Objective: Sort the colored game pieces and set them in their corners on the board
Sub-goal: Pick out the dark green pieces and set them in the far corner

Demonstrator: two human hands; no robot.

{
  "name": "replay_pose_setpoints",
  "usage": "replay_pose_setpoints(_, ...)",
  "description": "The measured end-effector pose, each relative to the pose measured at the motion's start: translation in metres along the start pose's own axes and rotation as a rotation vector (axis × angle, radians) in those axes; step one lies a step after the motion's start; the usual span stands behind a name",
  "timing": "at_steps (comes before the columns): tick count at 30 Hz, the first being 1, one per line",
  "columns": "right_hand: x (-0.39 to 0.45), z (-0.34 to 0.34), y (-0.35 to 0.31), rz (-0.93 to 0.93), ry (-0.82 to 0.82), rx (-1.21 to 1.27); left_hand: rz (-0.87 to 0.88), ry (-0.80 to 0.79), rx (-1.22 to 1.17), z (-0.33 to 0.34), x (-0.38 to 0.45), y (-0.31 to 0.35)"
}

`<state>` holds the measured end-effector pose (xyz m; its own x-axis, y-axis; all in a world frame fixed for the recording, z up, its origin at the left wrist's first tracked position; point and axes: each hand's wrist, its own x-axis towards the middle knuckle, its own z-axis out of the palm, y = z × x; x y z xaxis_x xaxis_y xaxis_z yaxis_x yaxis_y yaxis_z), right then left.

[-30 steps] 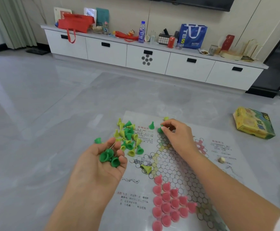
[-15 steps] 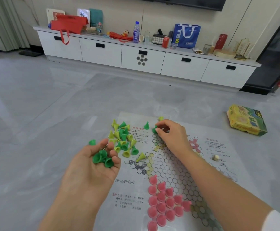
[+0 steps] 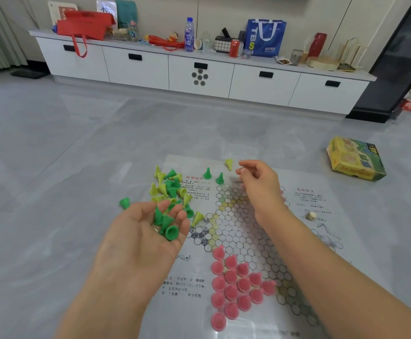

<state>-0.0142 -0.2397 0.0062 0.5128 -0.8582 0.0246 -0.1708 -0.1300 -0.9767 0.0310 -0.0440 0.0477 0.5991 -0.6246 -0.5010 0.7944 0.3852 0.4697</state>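
The paper game board (image 3: pixel 248 241) lies on the floor. Pink cone pieces (image 3: pixel 236 287) fill its near corner. A mixed pile of green and yellow cones (image 3: pixel 170 187) sits at the board's left edge. My left hand (image 3: pixel 145 238) is palm up, its fingers curled around several green cones (image 3: pixel 166 223). My right hand (image 3: pixel 260 184) hovers over the board's far corner with fingers loosely curled and nothing in them. Just left of it stand two green cones (image 3: pixel 220 178) (image 3: pixel 207 173), and a yellow cone (image 3: pixel 229 164) lies beyond them.
One green cone (image 3: pixel 125 203) lies on the grey floor left of the board. A small beige object (image 3: pixel 311 215) rests on the board's right side. The yellow-green game box (image 3: pixel 356 159) lies to the right. A white low cabinet (image 3: pixel 199 74) runs along the back.
My right hand has let go of a green cone at the board's far corner and lifted to the right. My left hand still cradles its green cones.
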Motion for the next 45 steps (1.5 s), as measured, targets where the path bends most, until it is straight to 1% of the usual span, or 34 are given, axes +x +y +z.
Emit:
replay_pose_setpoints(1,-0.005,-0.002,-0.008,0.062,0.016,0.055,-0.008,-0.012,0.007,0.001,0.000,-0.002)
replay_pose_setpoints(2,-0.011,-0.005,-0.016,0.085,-0.002,0.077,-0.013,-0.023,0.016,0.002,-0.001,-0.003)
replay_pose_setpoints(3,-0.018,-0.008,-0.025,0.072,-0.056,0.074,-0.015,-0.031,0.025,0.003,-0.001,-0.005)
replay_pose_setpoints(5,-0.035,-0.014,-0.042,-0.011,-0.250,0.030,-0.020,-0.046,0.033,0.006,-0.002,-0.008)
replay_pose_setpoints(7,-0.052,-0.015,-0.052,-0.118,-0.469,-0.075,-0.038,-0.063,0.015,0.009,-0.003,-0.011)
replay_pose_setpoints(8,-0.058,-0.014,-0.054,-0.171,-0.543,-0.144,-0.052,-0.076,0.003,0.010,-0.004,-0.012)
replay_pose_setpoints(9,-0.063,-0.012,-0.054,-0.216,-0.584,-0.204,-0.065,-0.092,-0.009,0.012,-0.005,-0.013)
replay_pose_setpoints(11,-0.069,-0.007,-0.051,-0.297,-0.606,-0.287,-0.081,-0.123,-0.028,0.013,-0.006,-0.016)
replay_pose_setpoints(14,-0.073,-0.005,-0.047,-0.390,-0.602,-0.374,-0.100,-0.140,-0.013,0.013,-0.006,-0.017)
replay_pose_setpoints(21,-0.072,0.000,-0.047,-0.397,-0.580,-0.353,-0.124,-0.174,0.022,0.014,-0.007,-0.019)
replay_pose_setpoints(24,-0.070,-0.001,-0.050,-0.342,-0.587,-0.226,-0.113,-0.142,-0.002,0.013,-0.006,-0.018)
replay_pose_setpoints(26,-0.061,-0.007,-0.052,-0.252,-0.500,-0.101,-0.074,-0.058,-0.029,0.012,-0.004,-0.015)
replay_pose_setpoints(28,-0.045,-0.017,-0.047,-0.140,-0.319,-0.022,-0.033,0.017,-0.053,0.012,-0.002,-0.014)
replay_pose_setpoints(29,-0.035,-0.022,-0.041,-0.101,-0.226,-0.027,-0.014,0.039,-0.056,0.012,-0.002,-0.014)
replay_pose_setpoints(31,-0.017,-0.027,-0.027,-0.075,-0.109,-0.121,0.028,0.066,-0.062,0.013,-0.001,-0.014)
replay_pose_setpoints(34,-0.002,-0.026,-0.007,-0.090,-0.096,-0.302,0.109,0.086,-0.029,0.012,0.002,-0.014)
replay_pose_setpoints(35,0.001,-0.024,-0.003,-0.108,-0.100,-0.352,0.157,0.093,0.033,0.011,0.003,-0.014)
replay_pose_setpoints(37,0.004,-0.019,0.003,-0.147,-0.110,-0.401,0.292,0.114,0.267,0.011,0.002,-0.015)
replay_pose_setpoints(41,0.007,-0.011,0.009,-0.210,-0.103,-0.458,0.596,0.153,0.935,0.011,-0.005,-0.021)
replay_pose_setpoints(43,0.008,-0.009,0.011,-0.234,-0.094,-0.469,0.740,0.163,1.219,0.010,-0.009,-0.023)
replay_pose_setpoints(45,0.008,-0.009,0.013,-0.257,-0.092,-0.479,0.838,0.137,1.370,0.010,-0.011,-0.023)
